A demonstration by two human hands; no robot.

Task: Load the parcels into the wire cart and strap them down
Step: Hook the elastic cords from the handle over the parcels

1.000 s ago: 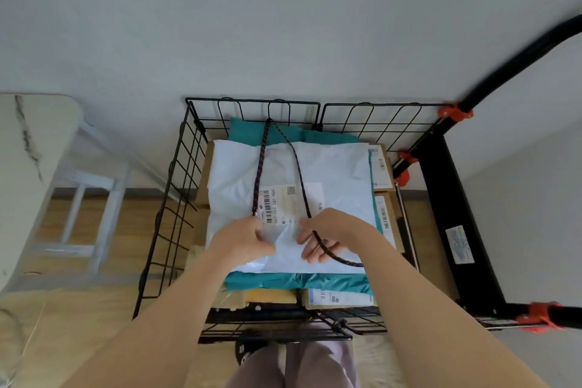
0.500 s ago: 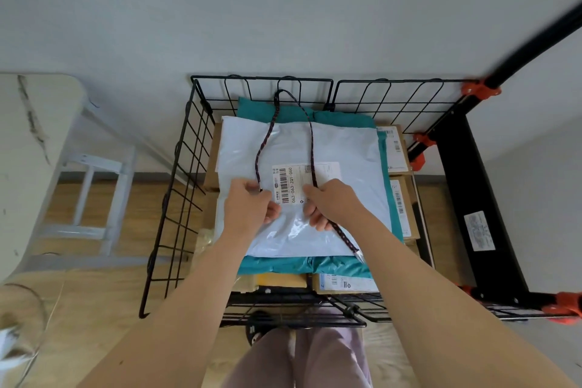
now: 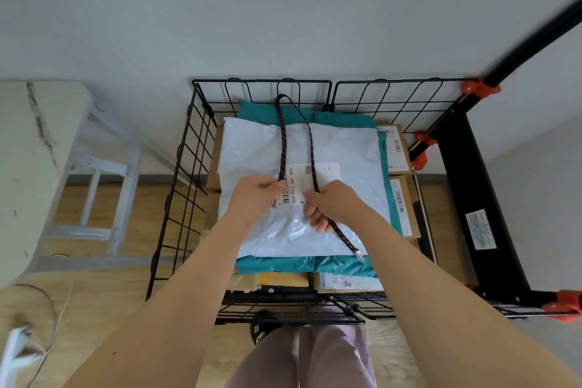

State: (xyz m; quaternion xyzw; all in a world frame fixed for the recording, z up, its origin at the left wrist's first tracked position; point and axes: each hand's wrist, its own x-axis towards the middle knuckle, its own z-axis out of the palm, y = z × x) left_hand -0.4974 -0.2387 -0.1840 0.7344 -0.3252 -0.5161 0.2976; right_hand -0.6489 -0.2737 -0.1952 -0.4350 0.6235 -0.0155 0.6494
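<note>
A black wire cart (image 3: 189,167) holds stacked parcels: a white poly mailer (image 3: 346,161) with a barcode label on top, a teal mailer (image 3: 302,264) under it, cardboard boxes (image 3: 400,148) below. A dark braided cord (image 3: 282,138) loops over the cart's far wire and runs toward me in two strands across the white mailer. My left hand (image 3: 255,195) pinches the left strand. My right hand (image 3: 333,201) grips the right strand, whose metal-tipped end (image 3: 359,257) lies on the mailer's near edge.
A black cart frame with orange clamps (image 3: 478,88) stands on the right. A white table (image 3: 28,167) and its legs are at the left, over a wooden floor. My legs and a dark shoe (image 3: 261,327) are just below the cart's near rim.
Both hands moved slightly farther up the mailer along the cord strands; the right strand's free end slid out and now lies straighter at the mailer's near edge. The view shifted downward.
</note>
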